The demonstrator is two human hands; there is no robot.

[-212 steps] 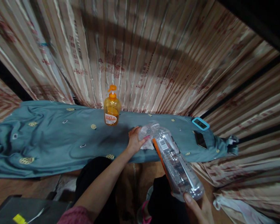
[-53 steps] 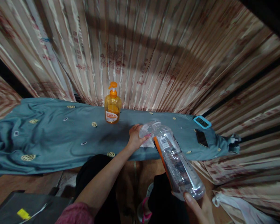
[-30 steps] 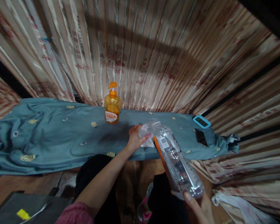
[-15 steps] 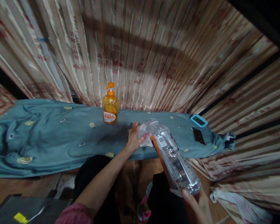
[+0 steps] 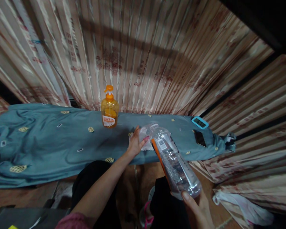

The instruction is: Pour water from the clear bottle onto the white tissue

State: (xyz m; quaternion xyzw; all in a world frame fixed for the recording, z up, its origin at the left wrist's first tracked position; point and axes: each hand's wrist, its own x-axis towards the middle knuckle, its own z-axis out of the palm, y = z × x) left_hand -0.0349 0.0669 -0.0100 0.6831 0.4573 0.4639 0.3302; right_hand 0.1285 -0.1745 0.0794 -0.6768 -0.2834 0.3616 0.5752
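A clear plastic bottle (image 5: 178,165) with an orange-edged label and a barcode slants across my lap, its neck end over the cloth-covered surface. My right hand (image 5: 195,203) grips its base, with the thumb on top and most fingers hidden underneath. At the neck end, my left hand (image 5: 134,143) holds a thin whitish tissue (image 5: 147,145) against the bottle; its thumb lies over the sheet. How far the tissue wraps round the neck is hard to make out. Behind my left hand stands an upright pump bottle (image 5: 109,111) of orange liquid.
A blue-green patterned cloth (image 5: 69,136) covers the long narrow surface. To the right lie a blue-framed digital clock (image 5: 200,122) and a dark phone (image 5: 200,138). Pleated curtains (image 5: 138,63) hang behind and at the right. A dark stool-like surface (image 5: 50,218) is at the lower left.
The view has shifted slightly, so most things sit a little further left. Both hands keep their hold on the bottle and tissue; more of the tissue's edge shows left of my left hand.
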